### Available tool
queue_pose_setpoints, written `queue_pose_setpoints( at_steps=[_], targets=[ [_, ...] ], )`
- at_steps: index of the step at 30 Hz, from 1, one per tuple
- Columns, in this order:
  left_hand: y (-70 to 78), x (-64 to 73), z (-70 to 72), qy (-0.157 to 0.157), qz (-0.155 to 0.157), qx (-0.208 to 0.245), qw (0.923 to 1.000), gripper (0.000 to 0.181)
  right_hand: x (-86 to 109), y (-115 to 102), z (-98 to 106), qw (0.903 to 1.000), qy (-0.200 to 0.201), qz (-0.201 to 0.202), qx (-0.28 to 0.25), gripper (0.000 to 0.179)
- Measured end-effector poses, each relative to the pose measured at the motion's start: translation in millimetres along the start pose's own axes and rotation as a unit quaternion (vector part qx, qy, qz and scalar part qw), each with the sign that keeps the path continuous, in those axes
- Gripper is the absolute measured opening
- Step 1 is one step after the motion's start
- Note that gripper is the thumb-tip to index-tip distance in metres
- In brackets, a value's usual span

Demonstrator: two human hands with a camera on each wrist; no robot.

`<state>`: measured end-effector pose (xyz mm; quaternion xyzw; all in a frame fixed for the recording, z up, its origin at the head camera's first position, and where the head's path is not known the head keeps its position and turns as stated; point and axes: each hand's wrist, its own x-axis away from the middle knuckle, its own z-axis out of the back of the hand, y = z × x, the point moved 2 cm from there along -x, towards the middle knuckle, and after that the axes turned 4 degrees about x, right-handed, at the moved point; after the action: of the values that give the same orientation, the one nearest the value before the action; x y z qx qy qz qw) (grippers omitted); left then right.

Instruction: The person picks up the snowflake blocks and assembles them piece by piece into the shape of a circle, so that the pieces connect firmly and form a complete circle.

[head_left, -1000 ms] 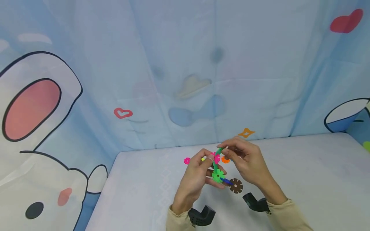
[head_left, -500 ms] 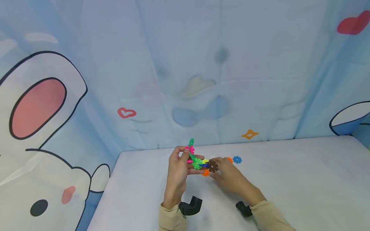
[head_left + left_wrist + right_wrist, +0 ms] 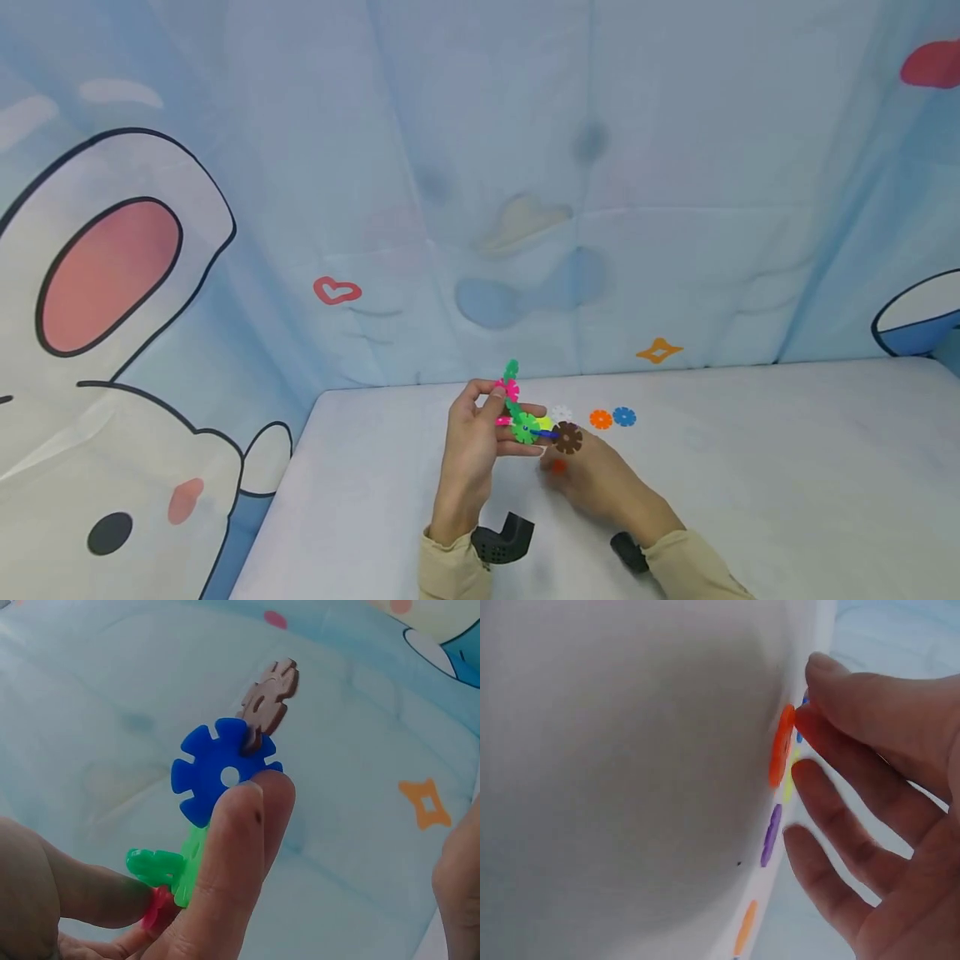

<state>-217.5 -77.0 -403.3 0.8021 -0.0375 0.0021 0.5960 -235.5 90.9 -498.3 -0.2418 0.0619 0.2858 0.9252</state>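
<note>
My left hand (image 3: 471,425) pinches a chain of notched snowflake discs by its pink disc (image 3: 512,390). Above the thumb is a green disc (image 3: 512,369); below come another green one and a light green disc (image 3: 525,428). A blue disc (image 3: 217,772) links to the brown disc (image 3: 266,701) at the chain's free end. Low over the table, my right hand (image 3: 603,479) is beside an orange-red disc (image 3: 781,746). In the right wrist view its index fingertip touches the disc's edge, with the thumb apart and the other fingers loosely bent.
Loose discs lie on the white table (image 3: 360,500): orange (image 3: 601,419), blue (image 3: 625,416), clear (image 3: 561,413), yellow (image 3: 544,423) and purple (image 3: 771,835). A printed curtain (image 3: 480,167) hangs along the table's back edge.
My right hand has left the chain's upper end and come down to the table at the orange-red disc. My left hand has shifted left with the chain, then stayed nearly still.
</note>
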Motion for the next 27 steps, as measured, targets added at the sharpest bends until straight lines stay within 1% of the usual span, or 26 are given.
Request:
queue_pose_setpoints(
  at_steps=[2, 3, 6, 8, 10, 12, 14, 17, 19, 21, 23, 25, 27],
  targets=[
    [-0.1, 0.6, -0.7, -0.001, 0.001, -0.002, 1.0, 0.018, -0.8, 1, 1, 0.9996, -0.011, -0.022, -0.014, 0.015],
    [-0.1, 1.1, -1.3, -0.001, 0.002, -0.002, 1.0, 0.018, -1.0, 1, 1, 0.9988, -0.018, -0.039, -0.024, 0.019],
    [0.3, 2.3, -3.1, -0.004, 0.002, -0.004, 1.0, 0.019, -0.6, 2, 0, 0.9941, -0.03, -0.096, -0.041, 0.036],
    [0.7, 2.8, -4.3, -0.006, 0.001, -0.003, 1.0, 0.02, -0.6, 3, 0, 0.9896, -0.037, -0.134, -0.04, 0.046],
    [1.2, 3.1, -5.6, -0.005, -0.002, -0.003, 1.0, 0.02, -0.8, 6, -1, 0.9874, -0.041, -0.15, -0.027, 0.044],
    [1.6, 3.2, -6.8, -0.006, -0.005, 0.001, 1.0, 0.02, -1.7, 8, -2, 0.9864, -0.052, -0.155, -0.016, 0.035],
    [1.6, 3.3, -7.8, -0.007, -0.009, 0.003, 0.9999, 0.02, -2.1, 11, -2, 0.9842, -0.066, -0.163, -0.019, 0.028],
    [1.7, 3.9, -9.4, -0.006, -0.014, 0.009, 0.9998, 0.017, -2.2, 14, -1, 0.9825, -0.08, -0.165, -0.033, 0.03],
    [1.7, 4.2, -10.2, -0.003, -0.017, 0.01, 0.9998, 0.016, -1.3, 17, 2, 0.9825, -0.078, -0.161, -0.051, 0.031],
    [1.8, 4.4, -11.2, -0.002, -0.02, 0.01, 0.9997, 0.015, -0.6, 21, 6, 0.9846, -0.075, -0.145, -0.063, 0.031],
    [1.8, 4.5, -12.6, -0.002, -0.022, 0.009, 0.9997, 0.014, 0.2, 24, 13, 0.9893, -0.067, -0.109, -0.068, 0.028],
    [1.6, 4.5, -14.3, -0.005, -0.02, 0.009, 0.9997, 0.012, -0.3, 28, 23, 0.9907, -0.059, -0.091, -0.083, 0.022],
    [1.8, 4.9, -16.4, -0.01, -0.017, 0.008, 0.9998, 0.011, -0.9, 30, 36, 0.9884, -0.043, -0.085, -0.119, 0.013]
  ],
)
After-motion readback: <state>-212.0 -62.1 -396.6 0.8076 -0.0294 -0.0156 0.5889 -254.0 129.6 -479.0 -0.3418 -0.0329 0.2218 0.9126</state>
